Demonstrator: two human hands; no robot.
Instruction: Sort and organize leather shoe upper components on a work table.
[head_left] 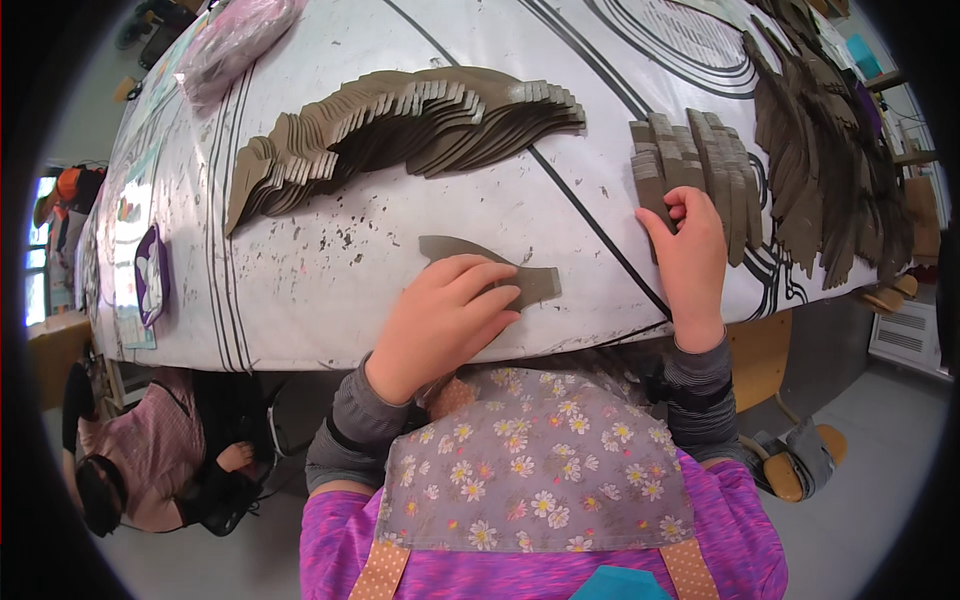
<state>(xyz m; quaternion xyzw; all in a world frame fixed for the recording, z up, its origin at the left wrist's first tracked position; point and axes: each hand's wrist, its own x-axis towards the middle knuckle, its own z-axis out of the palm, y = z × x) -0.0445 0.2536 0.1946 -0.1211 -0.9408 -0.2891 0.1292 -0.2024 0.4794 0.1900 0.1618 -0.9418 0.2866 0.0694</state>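
Note:
A flat, curved grey-brown piece (541,284) with a squared light end lies on the white table cover near the front edge. My left hand (450,312) rests over it with the fingers laid out, hiding its middle. At the right, my right hand (690,250) is over the near end of a group of short grey-brown strips (712,150), which stand in overlapping rows. Its thumb is apart from the curled fingers, and nothing shows between them. Farther back, a long fanned row of similar curved pieces (400,110) spreads across the table.
Large heaps of brown pieces (810,170) cover the right end of the table (300,330). A plastic-wrapped bundle (235,45) lies at the far left, a purple-edged pouch (152,275) nearer. Another person (150,440) sits at the lower left. A wooden chair (760,360) stands at the right.

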